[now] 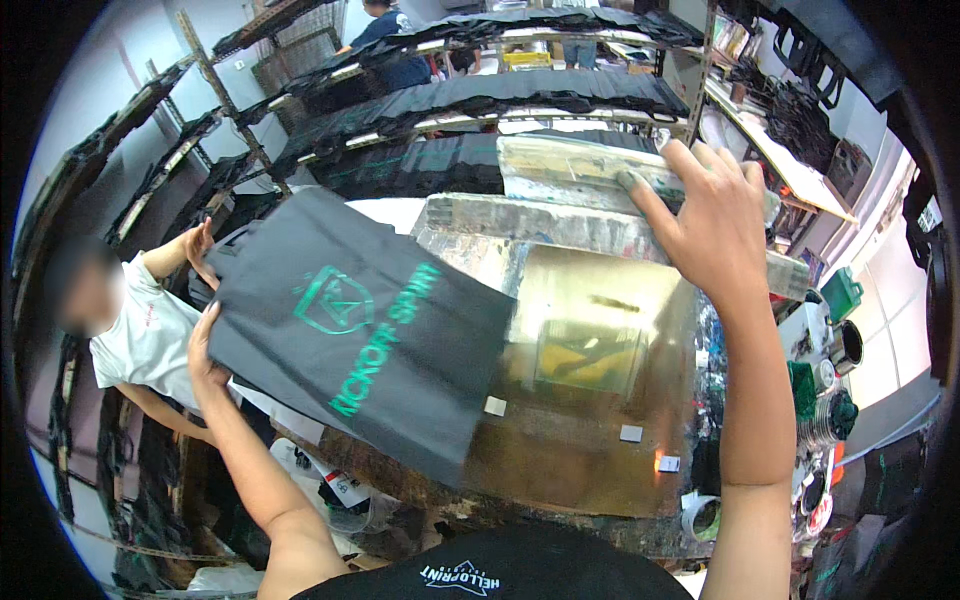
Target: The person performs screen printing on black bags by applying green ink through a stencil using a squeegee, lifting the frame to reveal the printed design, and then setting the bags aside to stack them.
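Observation:
My left hand (207, 345) grips the left edge of a flat black cloth bag (420, 370). The bag carries a green shield print and green lettering, is tilted, and overlaps the left side of a glossy amber-brown board (590, 470). A faint rectangular patch shows in the board's middle. At the far side of the board, my right hand (715, 215) is closed over a pale, ink-stained frame (560, 165), thumb on its near face and fingers over the top. Just in front of that frame runs a stained bar (500, 215).
At the left a person in a white shirt (160, 320) has a hand (200, 250) beside the bag's far corner. Racks (560, 95) of black cloth pieces stand behind. Ink pots (845, 345) crowd the right side; a clear tub (340, 500) sits near left. Another person (385, 40) is farther back.

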`<action>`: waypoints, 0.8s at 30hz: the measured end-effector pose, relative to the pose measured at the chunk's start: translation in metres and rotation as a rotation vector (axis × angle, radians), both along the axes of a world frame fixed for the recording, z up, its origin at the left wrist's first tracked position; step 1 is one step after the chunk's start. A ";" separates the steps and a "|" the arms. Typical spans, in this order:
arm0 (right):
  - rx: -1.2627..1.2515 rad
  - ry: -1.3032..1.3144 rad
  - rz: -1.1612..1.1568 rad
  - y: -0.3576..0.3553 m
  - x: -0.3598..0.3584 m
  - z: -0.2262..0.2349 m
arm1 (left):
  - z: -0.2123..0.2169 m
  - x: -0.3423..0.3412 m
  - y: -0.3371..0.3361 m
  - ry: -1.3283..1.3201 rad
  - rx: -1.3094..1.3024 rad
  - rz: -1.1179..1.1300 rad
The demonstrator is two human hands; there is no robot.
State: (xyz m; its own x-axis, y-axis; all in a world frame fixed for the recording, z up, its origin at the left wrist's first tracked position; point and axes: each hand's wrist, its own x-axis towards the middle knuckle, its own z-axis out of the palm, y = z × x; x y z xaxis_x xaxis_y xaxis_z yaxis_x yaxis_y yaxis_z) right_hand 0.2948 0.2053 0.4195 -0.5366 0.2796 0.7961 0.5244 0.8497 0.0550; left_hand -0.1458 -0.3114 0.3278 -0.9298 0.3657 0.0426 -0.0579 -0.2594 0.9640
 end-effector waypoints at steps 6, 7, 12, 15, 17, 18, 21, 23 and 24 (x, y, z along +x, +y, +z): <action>-0.113 -0.067 -0.034 -0.005 0.002 0.005 | -0.094 -0.083 -0.179 -0.043 -0.280 0.469; -0.117 -0.060 -0.032 -0.005 0.004 0.005 | -0.102 -0.083 -0.195 0.038 -0.525 0.536; -0.022 -0.051 -0.052 -0.005 0.000 0.001 | -0.101 -0.021 -0.128 0.428 -1.366 1.377; 0.026 -0.069 -0.088 -0.010 -0.006 -0.001 | -0.018 0.100 -0.054 1.300 -1.151 1.592; 0.037 -0.087 -0.094 -0.004 -0.002 -0.003 | -0.012 0.150 0.014 1.442 -0.766 1.202; 0.052 -0.083 -0.100 -0.001 0.001 -0.004 | -0.019 0.166 0.039 1.456 -0.780 0.906; 0.032 -0.073 -0.100 -0.005 0.002 0.001 | -0.032 0.178 0.083 1.498 -1.000 0.252; 0.041 -0.070 -0.091 -0.007 0.001 0.000 | -0.069 0.158 0.086 1.359 -1.100 0.193; 0.041 -0.076 -0.082 -0.007 0.000 -0.001 | -0.083 0.148 0.083 1.295 -1.154 0.199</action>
